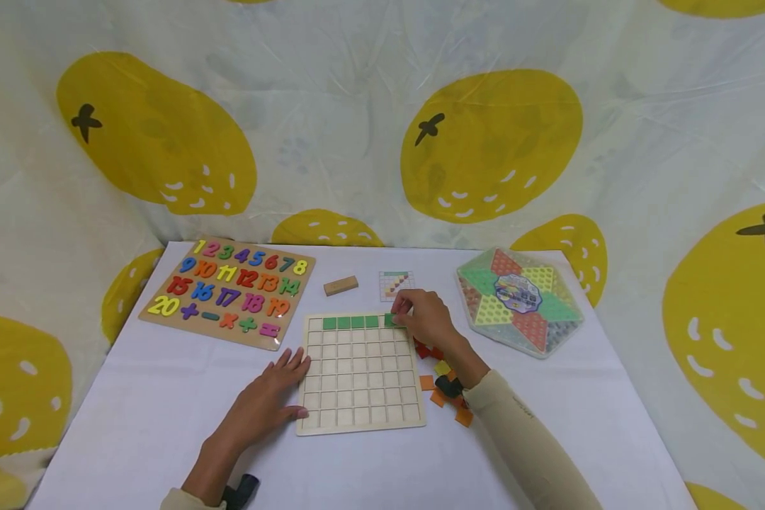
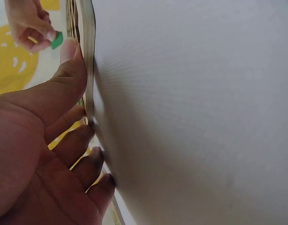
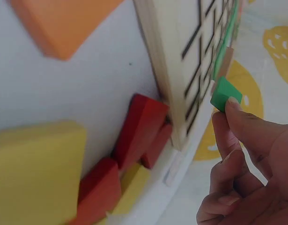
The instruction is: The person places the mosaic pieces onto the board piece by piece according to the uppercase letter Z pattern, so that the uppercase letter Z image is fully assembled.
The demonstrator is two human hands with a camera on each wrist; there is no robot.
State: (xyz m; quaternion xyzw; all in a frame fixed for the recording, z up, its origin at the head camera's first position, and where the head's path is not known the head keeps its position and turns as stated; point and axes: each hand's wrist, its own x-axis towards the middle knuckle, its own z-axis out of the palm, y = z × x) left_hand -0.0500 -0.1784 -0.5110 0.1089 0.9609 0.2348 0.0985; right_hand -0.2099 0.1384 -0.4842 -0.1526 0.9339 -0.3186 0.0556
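A square wooden grid board (image 1: 350, 368) lies on the table, with several green tiles (image 1: 358, 322) side by side in its far row. My right hand (image 1: 426, 317) is over the board's far right corner, pinching a green square tile (image 3: 225, 93) between thumb and fingertips. In the right wrist view this tile is above the grid surface. My left hand (image 1: 270, 397) rests at the board's left edge, thumb (image 2: 71, 61) and fingertips against the rim, fingers spread. Beside the board's right edge lie loose red, yellow and orange tiles (image 1: 438, 398), partly covered by the right forearm.
A number puzzle board (image 1: 219, 316) lies at the far left, a star-patterned hexagonal game board (image 1: 484, 312) at the far right. Behind the grid board are a small wooden block (image 1: 341, 285) and a printed pattern card (image 1: 389, 278). A fruit-patterned cloth (image 1: 331, 142) hangs behind the table.
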